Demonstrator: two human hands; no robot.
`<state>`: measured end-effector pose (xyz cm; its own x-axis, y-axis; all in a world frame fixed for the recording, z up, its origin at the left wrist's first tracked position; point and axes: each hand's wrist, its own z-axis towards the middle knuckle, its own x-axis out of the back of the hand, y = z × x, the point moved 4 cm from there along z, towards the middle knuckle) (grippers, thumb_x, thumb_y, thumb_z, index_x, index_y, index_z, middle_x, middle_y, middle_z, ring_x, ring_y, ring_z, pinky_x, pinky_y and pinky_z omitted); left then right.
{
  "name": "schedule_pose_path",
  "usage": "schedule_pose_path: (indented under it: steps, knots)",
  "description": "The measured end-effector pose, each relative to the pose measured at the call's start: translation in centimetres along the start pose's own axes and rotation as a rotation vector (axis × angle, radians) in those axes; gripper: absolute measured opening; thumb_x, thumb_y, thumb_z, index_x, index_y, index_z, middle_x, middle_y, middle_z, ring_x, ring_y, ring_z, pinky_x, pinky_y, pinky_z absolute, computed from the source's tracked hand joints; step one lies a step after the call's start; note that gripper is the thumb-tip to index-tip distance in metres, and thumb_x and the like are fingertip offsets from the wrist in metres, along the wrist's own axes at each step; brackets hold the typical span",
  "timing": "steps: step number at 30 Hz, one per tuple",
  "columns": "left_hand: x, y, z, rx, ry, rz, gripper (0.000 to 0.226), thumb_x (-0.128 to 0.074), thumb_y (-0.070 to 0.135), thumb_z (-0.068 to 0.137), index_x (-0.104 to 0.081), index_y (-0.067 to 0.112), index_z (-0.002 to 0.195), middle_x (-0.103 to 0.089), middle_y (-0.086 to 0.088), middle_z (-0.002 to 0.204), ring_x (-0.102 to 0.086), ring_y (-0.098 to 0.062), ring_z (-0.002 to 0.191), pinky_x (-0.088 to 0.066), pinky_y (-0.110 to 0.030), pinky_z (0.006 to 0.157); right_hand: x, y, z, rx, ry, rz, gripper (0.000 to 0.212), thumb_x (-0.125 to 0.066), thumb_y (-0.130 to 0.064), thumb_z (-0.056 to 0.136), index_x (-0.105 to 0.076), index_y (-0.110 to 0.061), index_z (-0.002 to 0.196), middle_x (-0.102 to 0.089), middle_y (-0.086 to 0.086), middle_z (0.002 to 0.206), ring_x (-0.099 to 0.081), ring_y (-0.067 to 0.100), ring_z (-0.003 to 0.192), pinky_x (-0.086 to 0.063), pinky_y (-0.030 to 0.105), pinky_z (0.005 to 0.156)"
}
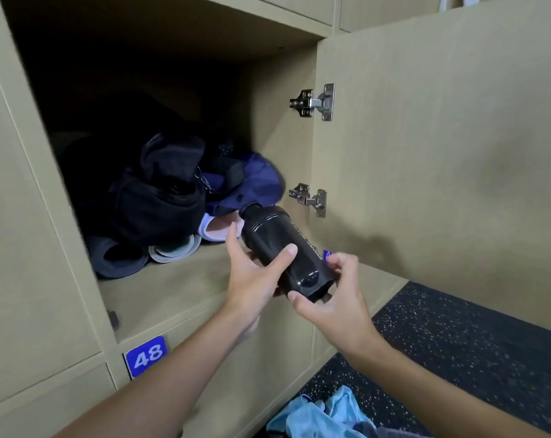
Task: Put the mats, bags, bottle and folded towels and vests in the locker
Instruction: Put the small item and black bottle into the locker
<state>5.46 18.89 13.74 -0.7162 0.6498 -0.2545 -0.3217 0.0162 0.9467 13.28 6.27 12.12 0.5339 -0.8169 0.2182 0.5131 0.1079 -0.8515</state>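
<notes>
A black bottle (280,248) is tilted, cap end pointing into the open locker (179,279), just above its front right edge. My left hand (252,276) grips its body from the left, thumb over the top. My right hand (334,298) holds its base with thumb and fingertips. Inside the locker lie rolled mats (173,251), a dark one and pale ones, with a black bag (160,197) on top of them and a navy bag (252,181) to its right.
The locker door (441,153) stands open at the right on two metal hinges (313,102). A closed locker numbered 48 (146,355) sits below. Light blue cloth (324,415) lies on the dark speckled floor (457,343).
</notes>
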Motion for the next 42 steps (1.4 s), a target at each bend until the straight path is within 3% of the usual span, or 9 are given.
schedule_pose_path:
  steps: [2,5,9,14,18,21,30,35,42]
  knots:
    - [0.4,0.1,1.4,-0.068,0.019,0.045,0.095,-0.079,0.013,0.083,-0.017,0.052,0.143,-0.074,0.011,0.106,-0.072,-0.014,0.100,-0.061,-0.041,0.071,-1.0,0.5,1.1,0.021,-0.030,-0.001,0.068,-0.082,-0.025,0.063,-0.038,-0.035,0.114,-0.043,-0.002,0.119,-0.048,0.007,0.111,-0.038,0.006,0.084]
    - [1.3,0.5,3.4,-0.132,0.071,0.166,0.107,-0.083,0.012,0.079,-0.011,0.044,0.151,-0.065,0.028,0.108,-0.067,-0.004,0.105,-0.057,-0.039,0.092,-2.4,1.6,3.1,0.066,-0.073,-0.038,0.072,-0.084,-0.030,0.064,-0.038,-0.042,0.117,-0.039,-0.010,0.120,-0.044,0.002,0.112,-0.036,0.009,0.091]
    - [2.0,1.9,6.6,-0.264,0.058,0.396,0.120,-0.086,0.011,0.073,-0.003,0.040,0.155,-0.054,0.019,0.126,-0.057,0.012,0.109,-0.046,-0.009,0.091,-4.3,4.2,5.9,0.016,-0.231,-0.068,0.079,-0.083,-0.025,0.072,-0.034,-0.045,0.130,-0.038,-0.018,0.130,-0.037,-0.014,0.119,-0.030,0.003,0.096]
    - [2.3,0.9,11.5,-0.353,0.080,0.619,0.127,-0.091,0.025,0.061,-0.007,0.033,0.156,-0.038,0.010,0.154,-0.036,-0.007,0.140,-0.031,-0.036,0.119,-4.9,8.2,8.7,-0.044,-0.270,-0.361,0.076,-0.070,-0.039,0.087,-0.034,-0.013,0.149,-0.032,-0.002,0.155,-0.025,0.011,0.144,-0.020,0.027,0.118]
    - [1.9,-1.3,13.7,-0.356,0.073,0.649,0.128,-0.090,0.031,0.055,-0.009,0.034,0.155,-0.041,0.006,0.153,-0.038,-0.009,0.141,-0.033,-0.039,0.119,-5.1,9.4,10.6,0.103,-0.306,-0.631,0.068,-0.059,-0.051,0.092,-0.041,-0.013,0.145,-0.031,-0.002,0.157,-0.012,0.013,0.149,0.002,0.022,0.117]
    - [1.5,-2.3,15.0,-0.355,0.082,0.625,0.122,-0.091,0.017,0.064,-0.013,0.028,0.155,-0.044,0.006,0.149,-0.042,-0.011,0.138,-0.035,-0.038,0.117,-5.3,9.9,11.5,0.116,-0.331,-0.643,0.072,-0.059,-0.053,0.091,-0.038,-0.014,0.148,-0.028,-0.004,0.159,-0.012,0.011,0.149,-0.008,0.022,0.117]
    - [1.0,-4.4,16.9,-0.383,0.067,0.571,0.105,-0.084,0.018,0.073,-0.014,0.038,0.149,-0.061,0.000,0.129,-0.060,-0.014,0.118,-0.046,-0.040,0.108,-4.9,10.1,12.5,0.120,-0.312,-0.692,0.075,-0.067,-0.058,0.083,-0.043,-0.023,0.144,-0.032,-0.011,0.156,-0.024,0.009,0.144,-0.021,0.022,0.111]
    - [1.1,-4.9,17.1,-0.376,0.065,0.559,0.108,-0.081,0.041,0.066,-0.011,0.048,0.148,-0.052,0.000,0.140,-0.052,-0.020,0.130,-0.044,-0.045,0.110,-4.8,10.0,12.5,0.103,-0.316,-0.669,0.075,-0.069,-0.055,0.083,-0.043,-0.022,0.145,-0.033,-0.010,0.156,-0.026,0.011,0.143,-0.023,0.025,0.112]
    - [1.0,-5.3,17.8,-0.331,0.026,0.626,0.112,-0.078,0.036,0.074,0.001,0.047,0.153,-0.042,0.012,0.151,-0.046,-0.014,0.137,-0.038,-0.044,0.115,-5.2,10.5,12.4,0.105,-0.305,-0.636,0.076,-0.068,-0.055,0.084,-0.041,-0.020,0.146,-0.032,-0.009,0.157,-0.019,0.008,0.147,-0.016,0.023,0.116]
